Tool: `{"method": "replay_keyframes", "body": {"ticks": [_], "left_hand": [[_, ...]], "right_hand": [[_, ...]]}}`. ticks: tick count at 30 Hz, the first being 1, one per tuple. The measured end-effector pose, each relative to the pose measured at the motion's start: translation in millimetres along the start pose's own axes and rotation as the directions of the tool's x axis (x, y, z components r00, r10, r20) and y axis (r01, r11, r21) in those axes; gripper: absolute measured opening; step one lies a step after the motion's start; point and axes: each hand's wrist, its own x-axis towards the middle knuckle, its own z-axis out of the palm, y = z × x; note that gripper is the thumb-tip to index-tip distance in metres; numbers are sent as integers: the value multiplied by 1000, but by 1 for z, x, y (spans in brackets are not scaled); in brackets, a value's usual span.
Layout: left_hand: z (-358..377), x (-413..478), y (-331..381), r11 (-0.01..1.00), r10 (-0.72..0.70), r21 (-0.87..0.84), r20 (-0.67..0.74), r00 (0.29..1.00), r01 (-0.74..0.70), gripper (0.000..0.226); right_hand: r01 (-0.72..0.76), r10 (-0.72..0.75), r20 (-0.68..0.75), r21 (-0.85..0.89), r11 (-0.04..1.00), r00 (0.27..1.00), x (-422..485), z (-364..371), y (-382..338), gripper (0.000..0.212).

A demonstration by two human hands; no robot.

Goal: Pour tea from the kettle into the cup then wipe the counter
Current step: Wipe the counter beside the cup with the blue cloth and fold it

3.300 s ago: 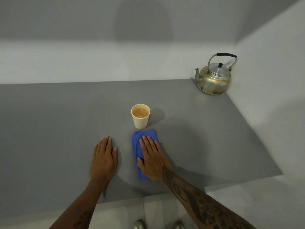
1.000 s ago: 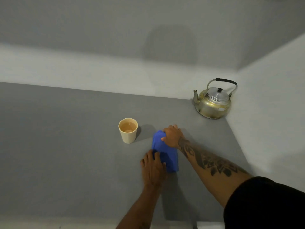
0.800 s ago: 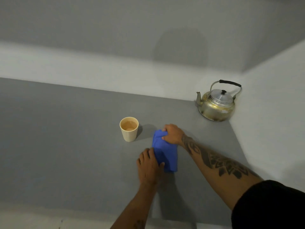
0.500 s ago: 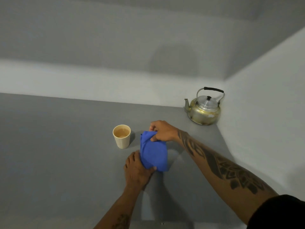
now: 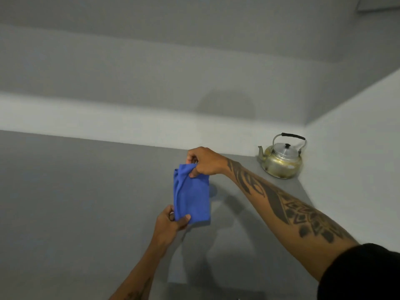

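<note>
Both hands now have the blue cloth [image 5: 191,195] up off the grey counter [image 5: 75,202], where half a second ago its lower part still lay on the surface. The right hand [image 5: 204,162] pinches the bunched top edge between thumb and fingers, closed tight on the fabric, and it sits higher and farther from the person than before. The left hand [image 5: 171,224] grips the bottom corner, thumb laid over the front and fingers curled behind, so the cloth hangs stretched between the two in a folded, roughly rectangular shape with creases gathered near the top left.

The cup, which stood just left of the cloth in every earlier view, has dropped out of sight; the lifted cloth and the hands cover the spot where it was, and I cannot tell exactly where it stands now. The kettle [image 5: 280,159] has not been touched: it stays upright in the far right corner of the counter, close to both walls, lid on, black-gripped handle raised, spout pointing left. It is well apart from the hands.

The tattooed right forearm [image 5: 281,204] reaches in from the lower right with a black sleeve [image 5: 363,273] at the edge. The left forearm comes up from the bottom middle. Shadows of the arms and cloth fall on the counter below and to the right of the cloth.
</note>
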Motion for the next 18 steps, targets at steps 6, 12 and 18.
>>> {"method": "replay_keyframes", "body": {"ticks": [6,12,18], "left_hand": [[-95,-8,-20,996,-63,51,-164,984,73,26],[-153,-2,-36,971,-158,141,-237,958,195,47],[-166,4,-30,922,-179,295,-250,952,251,51]], "right_hand": [[67,-66,36,-5,998,997,49,63,-57,28],[28,-26,57,-27,999,998,96,119,-82,27],[-87,93,54,-94,992,994,125,160,-78,29]]}}
